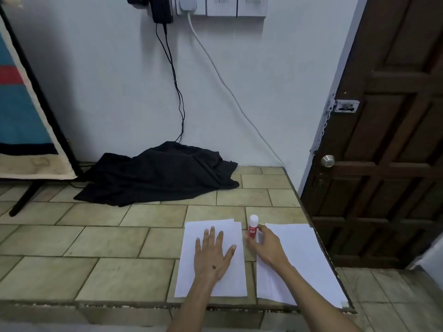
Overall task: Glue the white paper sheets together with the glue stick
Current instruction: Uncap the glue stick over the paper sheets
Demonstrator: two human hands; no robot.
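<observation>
Soft, even indoor light fills the scene, leaving faint shadows around the black cloth (158, 173) heaped against the wall. Beyond it, straight lines bow toward the frame edges from wide-angle distortion. The whole picture is slightly soft, without glare.

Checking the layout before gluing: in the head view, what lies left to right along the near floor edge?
Left paper stack with left hand flat on it → glue stick gripped by right hand → right paper stack.
</observation>
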